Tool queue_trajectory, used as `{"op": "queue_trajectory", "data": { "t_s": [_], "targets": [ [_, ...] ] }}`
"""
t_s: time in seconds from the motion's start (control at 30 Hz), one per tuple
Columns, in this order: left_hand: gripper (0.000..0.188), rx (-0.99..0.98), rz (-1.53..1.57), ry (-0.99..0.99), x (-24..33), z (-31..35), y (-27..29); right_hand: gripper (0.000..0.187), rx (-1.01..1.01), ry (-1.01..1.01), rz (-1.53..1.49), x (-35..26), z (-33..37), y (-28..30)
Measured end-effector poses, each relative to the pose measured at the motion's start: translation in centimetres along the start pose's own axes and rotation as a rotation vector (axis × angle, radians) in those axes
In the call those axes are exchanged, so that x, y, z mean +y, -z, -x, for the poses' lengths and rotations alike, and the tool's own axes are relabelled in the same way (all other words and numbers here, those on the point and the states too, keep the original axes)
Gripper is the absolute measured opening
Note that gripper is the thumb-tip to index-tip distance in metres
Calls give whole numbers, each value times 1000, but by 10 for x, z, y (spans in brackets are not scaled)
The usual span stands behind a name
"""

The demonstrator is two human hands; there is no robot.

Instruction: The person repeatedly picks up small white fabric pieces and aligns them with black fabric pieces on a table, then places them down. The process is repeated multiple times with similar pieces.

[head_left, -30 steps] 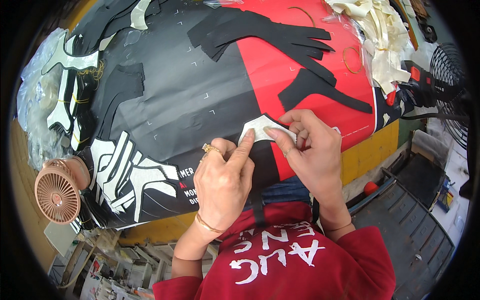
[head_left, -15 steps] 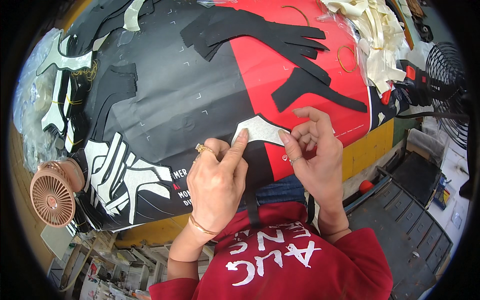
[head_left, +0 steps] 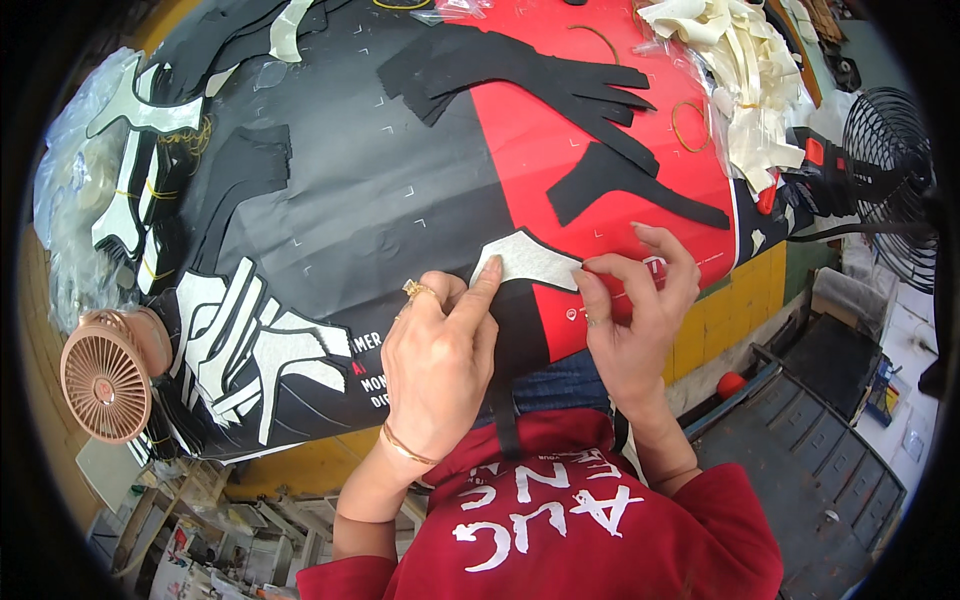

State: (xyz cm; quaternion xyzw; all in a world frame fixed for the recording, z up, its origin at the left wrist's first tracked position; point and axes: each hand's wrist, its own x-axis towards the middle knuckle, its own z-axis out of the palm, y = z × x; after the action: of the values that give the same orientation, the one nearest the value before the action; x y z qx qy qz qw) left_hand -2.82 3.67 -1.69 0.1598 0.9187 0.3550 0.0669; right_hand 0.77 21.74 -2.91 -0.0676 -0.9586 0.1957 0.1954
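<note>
A curved cut fabric piece [head_left: 532, 259], white on its upper face with a thin black border, lies near the front edge of the black and red table covering [head_left: 350, 190]. My left hand [head_left: 440, 345] is closed at the piece's left end, its index fingertip pressing on the white face and the other fingers curled. At the piece's right tip, my right hand [head_left: 640, 325] pinches the edge between thumb and index finger, the remaining fingers bent and raised. Left of my left hand lies a loose pile of similar white-faced pieces [head_left: 285, 350].
Black cut pieces [head_left: 520, 80] and a single one [head_left: 615, 190] lie beyond my hands. Cream scraps [head_left: 745, 60] are heaped at far right beside a black fan [head_left: 885, 180]. A pink fan [head_left: 105, 390] stands left, below banded stacks [head_left: 120, 215] and clear plastic [head_left: 65, 210].
My right thumb has shifted from the top of the piece to its right tip, meeting the index finger there. The left hand stays on the left end. The view has shifted slightly.
</note>
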Motion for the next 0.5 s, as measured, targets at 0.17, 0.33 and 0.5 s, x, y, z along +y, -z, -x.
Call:
{"op": "queue_trajectory", "data": {
  "t_s": [0.17,0.33,0.5],
  "targets": [
    [35,-12,120,28,0,1,7,47,-339,242,-349,-16,4,-7],
    [27,23,275,234,-5,19,23,51,-333,289,-289,-18,10,-17],
    [8,151,460,442,-16,36,26,55,-390,310,-212,-16,15,-16]
  ]
}}
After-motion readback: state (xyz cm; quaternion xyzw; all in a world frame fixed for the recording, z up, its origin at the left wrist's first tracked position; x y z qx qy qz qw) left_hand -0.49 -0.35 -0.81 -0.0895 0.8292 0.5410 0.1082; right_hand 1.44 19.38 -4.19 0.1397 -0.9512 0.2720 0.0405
